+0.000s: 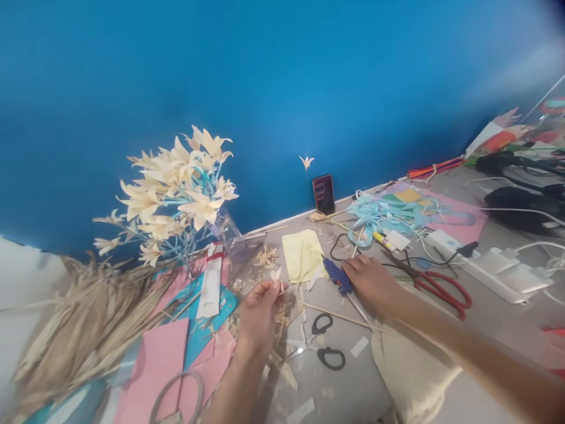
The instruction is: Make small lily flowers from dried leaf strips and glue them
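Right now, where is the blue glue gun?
In the head view, the blue glue gun is just right of centre, between the yellow sheet and the right hand.

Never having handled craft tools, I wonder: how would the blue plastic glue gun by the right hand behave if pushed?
The blue plastic glue gun would likely stay stiff, looking hard-bodied. Its long, uneven shape suggests pivoting rather than rolling. The pale rod at its near end might catch the cream cloth-like bundle.
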{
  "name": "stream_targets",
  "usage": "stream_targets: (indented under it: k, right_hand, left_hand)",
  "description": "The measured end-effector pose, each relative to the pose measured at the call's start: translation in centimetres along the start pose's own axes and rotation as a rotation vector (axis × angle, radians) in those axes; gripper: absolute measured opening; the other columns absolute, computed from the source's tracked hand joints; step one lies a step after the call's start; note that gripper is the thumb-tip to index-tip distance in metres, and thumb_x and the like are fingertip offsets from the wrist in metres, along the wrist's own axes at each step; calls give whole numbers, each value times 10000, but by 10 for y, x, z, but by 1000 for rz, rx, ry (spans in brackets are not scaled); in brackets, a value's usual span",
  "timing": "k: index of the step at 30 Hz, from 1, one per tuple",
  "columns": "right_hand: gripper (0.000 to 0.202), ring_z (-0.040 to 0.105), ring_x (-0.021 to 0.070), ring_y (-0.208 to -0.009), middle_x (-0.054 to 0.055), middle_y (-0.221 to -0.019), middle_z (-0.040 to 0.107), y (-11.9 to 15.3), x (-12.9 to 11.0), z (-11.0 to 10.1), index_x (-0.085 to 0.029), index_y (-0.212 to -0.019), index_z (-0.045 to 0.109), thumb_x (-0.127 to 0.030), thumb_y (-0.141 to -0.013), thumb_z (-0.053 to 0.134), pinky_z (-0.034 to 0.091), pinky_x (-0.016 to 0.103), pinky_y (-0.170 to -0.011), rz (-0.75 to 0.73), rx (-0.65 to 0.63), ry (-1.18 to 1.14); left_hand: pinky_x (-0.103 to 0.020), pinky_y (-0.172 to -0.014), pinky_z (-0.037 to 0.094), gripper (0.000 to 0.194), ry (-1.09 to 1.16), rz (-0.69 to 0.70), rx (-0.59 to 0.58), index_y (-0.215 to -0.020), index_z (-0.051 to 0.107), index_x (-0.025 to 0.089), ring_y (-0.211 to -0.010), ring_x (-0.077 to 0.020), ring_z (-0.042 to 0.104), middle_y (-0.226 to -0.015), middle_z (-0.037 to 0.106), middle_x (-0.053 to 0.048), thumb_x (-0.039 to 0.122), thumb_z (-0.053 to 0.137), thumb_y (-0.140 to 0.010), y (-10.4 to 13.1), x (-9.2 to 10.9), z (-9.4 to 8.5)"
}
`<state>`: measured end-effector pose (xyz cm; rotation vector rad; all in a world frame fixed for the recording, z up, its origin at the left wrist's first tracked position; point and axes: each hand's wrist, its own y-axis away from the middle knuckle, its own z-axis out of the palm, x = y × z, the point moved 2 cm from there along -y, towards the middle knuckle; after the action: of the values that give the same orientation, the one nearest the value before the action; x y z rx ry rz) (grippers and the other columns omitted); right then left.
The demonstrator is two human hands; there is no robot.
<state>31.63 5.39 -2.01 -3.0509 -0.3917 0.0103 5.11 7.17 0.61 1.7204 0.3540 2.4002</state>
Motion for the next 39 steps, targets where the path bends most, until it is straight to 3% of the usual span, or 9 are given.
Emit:
stream_targets:
  k: [4, 9, 12, 14, 17, 21, 26, 39]
  right_hand:
    - [336, 520, 318, -1030, 158, -1076, 615, -1, 1, 7, -155, -1103, 646, -47, -820, 502, 369, 392, -814, 32, 22, 13]
    - [339, 524, 307, -1045, 135, -1122, 600, 0, 8, 4, -173, -1059, 651, -67, -759, 532, 390, 398, -828, -2, 73, -193]
    - [371, 541, 283, -1086, 137, -1183, 606, 2, 16, 1, -155, -1101, 621, -64, -754, 529, 409, 399, -900, -37, 125, -412]
    - [323, 569, 256, -1051, 127, -1155, 622, 3, 18, -4, -155, -1123, 601, -109, -810, 535, 435, 371, -896, -57, 153, -564]
    - [253, 591, 213, -908, 99, -1072, 624, 7, 14, -18, -174, -1144, 574, -259, -909, 538, 468, 311, -787, -117, 146, -741]
    - [256, 569, 209, -865, 95, -1015, 601, 13, 0, -39, -182, -1124, 564, -368, -976, 467, 457, 310, -767, -254, 99, -848]
    - [243, 558, 222, -888, 116, -993, 601, 17, -14, -56, -176, -1090, 563, -345, -1001, 412, 449, 338, -806, -386, 51, -918]
    - [202, 578, 232, -884, 112, -981, 613, 19, -19, -62, -193, -1077, 552, -320, -976, 433, 474, 353, -783, -388, 80, -930]
  left_hand:
    - [-315, -812, 566, 347, 37, -40, -14, -668, 633, 136, -888, -213, 710, -714, 683, -29, 325, 902, -557, -29, -1, 7]
    - [-327, -684, 611, 337, 12, -76, -9, -666, 613, 133, -849, -238, 723, -683, 651, -21, 281, 899, -569, -49, -4, 13]
    - [-232, -536, 564, 351, 32, -92, -71, -668, 604, 132, -792, -227, 726, -678, 647, -18, 286, 902, -565, -46, -3, 16]
    - [-157, -443, 463, 349, 57, -95, -133, -686, 610, 128, -612, -142, 677, -653, 654, -14, 296, 897, -580, -41, -3, 19]
    - [-132, -428, 390, 319, 94, -92, -204, -714, 622, 121, -456, -46, 526, -602, 642, 1, 289, 877, -619, -33, -3, 24]
    - [-153, -484, 405, 279, 118, -79, -246, -743, 631, 134, -504, -62, 534, -609, 638, 6, 272, 855, -653, -26, -2, 30]
    - [-175, -503, 390, 253, 42, 5, -264, -738, 632, 149, -494, -75, 528, -585, 639, 8, 299, 827, -684, -23, 0, 32]
    - [-203, -529, 387, 191, -148, 97, -276, -754, 656, 151, -517, -94, 541, -612, 654, -6, 309, 764, -754, -22, -5, 25]
